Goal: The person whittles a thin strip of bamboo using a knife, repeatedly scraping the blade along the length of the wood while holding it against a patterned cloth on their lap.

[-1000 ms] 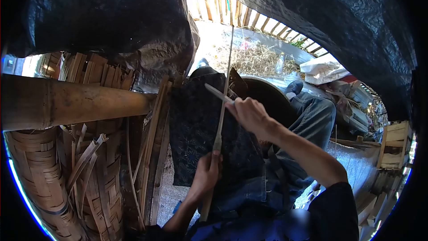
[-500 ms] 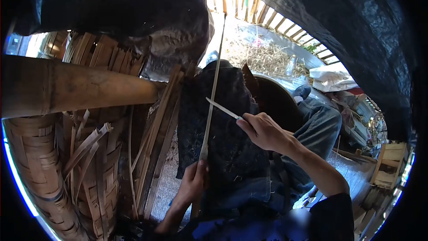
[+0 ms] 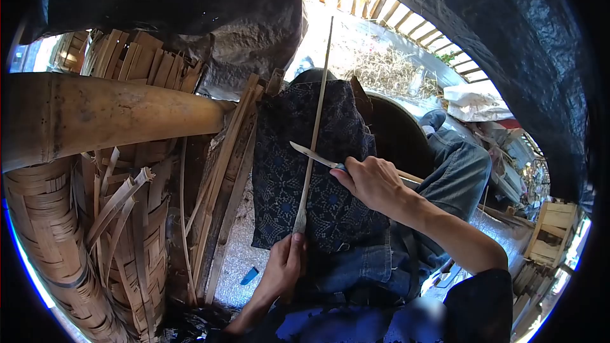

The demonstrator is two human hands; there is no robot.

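A long, thin bamboo strip [image 3: 319, 98] rises from my lap and narrows toward its far tip. My left hand [image 3: 284, 265] is closed round its near end, thumb along the top. In my right hand [image 3: 375, 184] is a knife [image 3: 308, 153] with a slightly curved blade, fingers wrapped over the handle. The blade crosses the strip at about mid-length, pointing left. Beneath both lies a dark blue patterned cloth [image 3: 343, 216], spread over my jeans [image 3: 454, 171].
A thick bamboo pole [image 3: 121, 111] juts in from the left above a woven bamboo basket [image 3: 54, 235]. Split bamboo slats [image 3: 219, 171] lean beside my lap. A small blue scrap [image 3: 250, 275] lies on the floor. Dark plastic sheeting [image 3: 483, 19] hangs overhead.
The strip's far end has shifted right and its near end slightly right with my left hand. The knife blade has moved a little lower and left. The cloth's pattern shows more brightly.
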